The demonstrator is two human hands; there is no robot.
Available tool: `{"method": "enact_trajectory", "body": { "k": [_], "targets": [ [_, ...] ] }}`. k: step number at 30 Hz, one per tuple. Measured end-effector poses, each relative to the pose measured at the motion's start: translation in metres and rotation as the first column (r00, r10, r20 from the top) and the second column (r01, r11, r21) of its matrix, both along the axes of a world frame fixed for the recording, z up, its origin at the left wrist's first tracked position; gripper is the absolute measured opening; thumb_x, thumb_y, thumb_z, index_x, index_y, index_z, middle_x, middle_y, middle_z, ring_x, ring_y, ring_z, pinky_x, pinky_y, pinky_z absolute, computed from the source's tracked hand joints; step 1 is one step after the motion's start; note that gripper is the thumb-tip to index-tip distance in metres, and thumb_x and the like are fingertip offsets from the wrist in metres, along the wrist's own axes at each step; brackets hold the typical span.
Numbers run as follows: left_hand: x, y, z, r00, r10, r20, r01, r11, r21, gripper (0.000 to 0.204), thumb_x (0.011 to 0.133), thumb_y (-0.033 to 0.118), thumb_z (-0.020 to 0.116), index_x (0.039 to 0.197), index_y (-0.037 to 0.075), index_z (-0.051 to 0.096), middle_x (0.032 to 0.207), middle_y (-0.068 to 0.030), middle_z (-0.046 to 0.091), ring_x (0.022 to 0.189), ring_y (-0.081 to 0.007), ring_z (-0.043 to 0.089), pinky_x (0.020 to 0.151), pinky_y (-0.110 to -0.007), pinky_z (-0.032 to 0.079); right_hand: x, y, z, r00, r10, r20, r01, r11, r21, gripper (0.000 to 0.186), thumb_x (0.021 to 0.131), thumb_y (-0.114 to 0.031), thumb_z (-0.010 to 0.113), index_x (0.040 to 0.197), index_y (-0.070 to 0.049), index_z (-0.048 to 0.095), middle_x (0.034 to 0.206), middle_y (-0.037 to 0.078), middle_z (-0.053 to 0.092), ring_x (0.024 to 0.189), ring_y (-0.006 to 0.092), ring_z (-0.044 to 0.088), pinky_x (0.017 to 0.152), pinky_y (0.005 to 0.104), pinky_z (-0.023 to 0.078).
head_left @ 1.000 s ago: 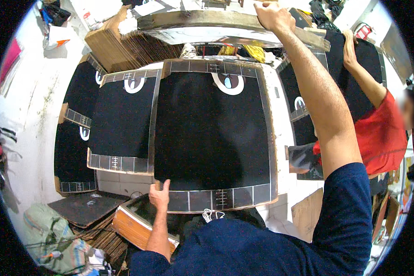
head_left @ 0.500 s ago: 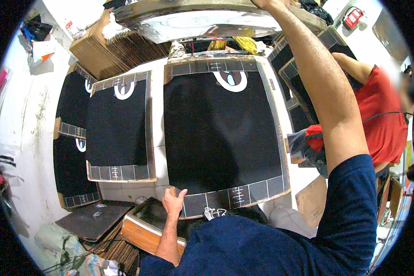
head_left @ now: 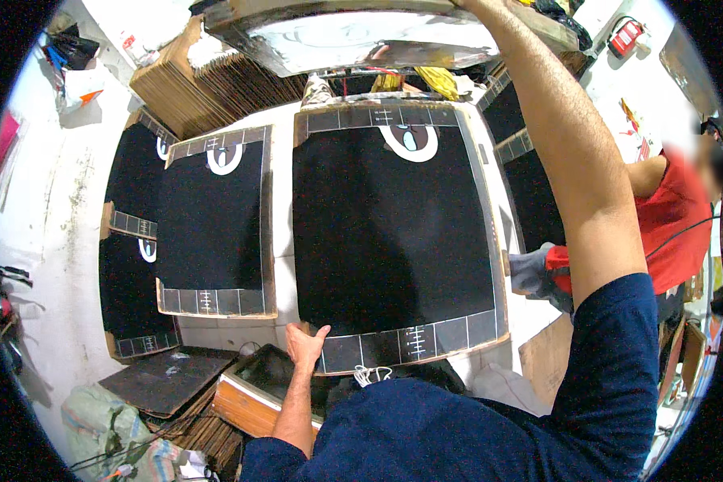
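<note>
A large board [head_left: 394, 241] covered in black fabric lies in front of me, with a dark ruled strip along its near and far ends. A white ring-shaped print with a brown and pale-blue middle [head_left: 410, 141] sits near its far edge. My left hand [head_left: 304, 347] grips the board's near left corner, thumb over the top and fingers along the side. Beyond the board, a wooden-framed printing screen [head_left: 361, 40] with a shiny, smeared face is tilted up. My right arm reaches up to its rim; only part of my right hand [head_left: 480, 3] shows, its fingers cut off by the picture's edge.
Similar black boards [head_left: 213, 225] lie on the left, with another [head_left: 536, 201] on the right. A person in a red top [head_left: 683, 233] is at the right. Stacked brown boards [head_left: 233, 68] stand far left; a wooden tray [head_left: 257, 402] and sacks [head_left: 112, 426] lie near left.
The view has shifted slightly. The person in red has moved a little to the right, and that arm has drawn back from the right-hand boards. My left hand stays at the board's corner.
</note>
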State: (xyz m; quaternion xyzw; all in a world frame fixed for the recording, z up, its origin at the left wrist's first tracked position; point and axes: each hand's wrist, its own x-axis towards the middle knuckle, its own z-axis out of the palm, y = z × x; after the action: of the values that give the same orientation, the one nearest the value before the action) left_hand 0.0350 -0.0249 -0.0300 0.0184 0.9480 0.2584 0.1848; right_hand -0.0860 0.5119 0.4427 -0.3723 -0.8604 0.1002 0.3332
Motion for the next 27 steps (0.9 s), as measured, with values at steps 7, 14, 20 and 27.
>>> {"method": "enact_trajectory", "body": {
  "k": [7, 14, 20, 27],
  "targets": [
    [-0.035, 0.063, 0.061, 0.945, -0.122, -0.305, 0.134, 0.991, 0.018, 0.092, 0.077, 0.050, 0.087, 0.138, -0.007, 0.050, 0.141, -0.0289, 0.054, 0.128, -0.0437, 0.057, 0.110, -0.052, 0.044, 0.028, -0.019, -0.041, 0.997, -0.051, 0.059, 0.050, 0.999, 0.022, 0.054, 0.095, -0.060, 0.051, 0.122, -0.020, 0.076, 0.122, 0.019, 0.073, 0.116, 0.0394, 0.069, 0.102, 0.0481, 0.053],
    [-0.110, 0.189, 0.242, 0.914, -0.309, 0.263, -0.349, -0.268, 0.898, 0.074, 0.097, 0.055, 0.064, 0.145, 0.002, 0.046, 0.139, -0.0167, 0.053, 0.132, -0.0344, 0.053, 0.116, -0.054, 0.040, 0.088, -0.053, -0.168, 0.968, 0.162, -0.192, -0.108, 0.959, 0.262, 0.025, 0.093, -0.036, 0.065, 0.092, -0.014, 0.076, 0.082, 0.009, 0.074, 0.078, 0.0328, 0.072, 0.074, 0.0489, 0.055],
    [-0.082, 0.186, 0.172, 0.572, 0.022, 0.820, -0.819, -0.049, 0.572, 0.101, 0.092, 0.071, 0.053, 0.163, 0.006, 0.021, 0.162, -0.0200, 0.031, 0.149, -0.0369, 0.034, 0.124, -0.057, 0.025, 0.165, -0.111, -0.324, 0.946, 0.310, -0.091, -0.322, 0.926, -0.198, 0.035, 0.087, -0.025, 0.073, 0.118, -0.009, 0.067, 0.106, 0.012, 0.065, 0.105, 0.0330, 0.060, 0.093, 0.0467, 0.046],
    [-0.052, 0.180, 0.040, 0.614, 0.405, 0.678, -0.789, 0.293, 0.540, 0.076, 0.093, 0.053, 0.066, 0.145, 0.003, 0.043, 0.135, -0.0174, 0.054, 0.129, -0.0327, 0.052, 0.111, -0.048, 0.041, 0.083, 0.006, -0.417, 0.936, 0.329, 0.128, -0.322, 0.944, -0.070, 0.055, 0.079, -0.022, 0.081, 0.129, -0.012, 0.059, 0.121, 0.015, 0.056, 0.117, 0.0344, 0.055, 0.097, 0.0476, 0.046]
  ]
}}
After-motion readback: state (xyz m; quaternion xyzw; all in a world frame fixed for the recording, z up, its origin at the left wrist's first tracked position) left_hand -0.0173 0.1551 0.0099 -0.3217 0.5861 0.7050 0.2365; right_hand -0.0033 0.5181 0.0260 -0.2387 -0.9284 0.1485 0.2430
